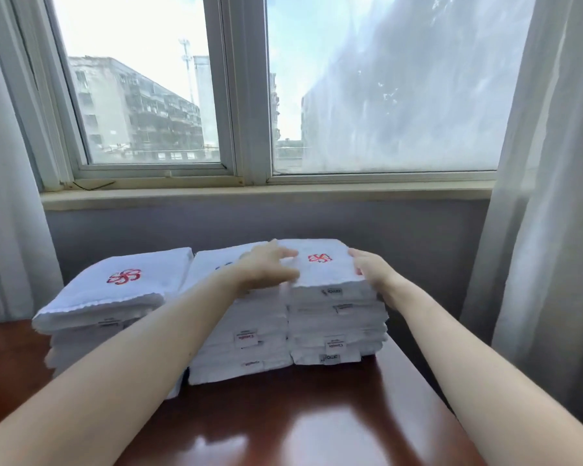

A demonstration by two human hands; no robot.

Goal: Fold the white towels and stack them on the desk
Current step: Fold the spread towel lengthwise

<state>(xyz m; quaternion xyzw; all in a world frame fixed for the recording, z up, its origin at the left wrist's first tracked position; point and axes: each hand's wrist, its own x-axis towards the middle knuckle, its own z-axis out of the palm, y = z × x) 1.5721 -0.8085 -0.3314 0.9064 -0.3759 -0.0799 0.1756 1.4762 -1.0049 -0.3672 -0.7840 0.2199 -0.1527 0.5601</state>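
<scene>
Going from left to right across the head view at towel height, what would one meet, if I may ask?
Left curtain → left towel stack → middle towel stack → right towel stack → right curtain.

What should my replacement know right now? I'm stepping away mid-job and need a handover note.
Left hand: fingers lie fairly straight on the top folded white towel of the right stack.
Right hand: against that towel's right edge; whether it grips is unclear.
Things: three stacks of folded white towels on the glossy reddish-brown wooden desk: left stack, middle stack, right stack.
Done: every towel in view is folded and stacked.
Left: probably just squaring the top towel; no unfolded towel shows.
</scene>
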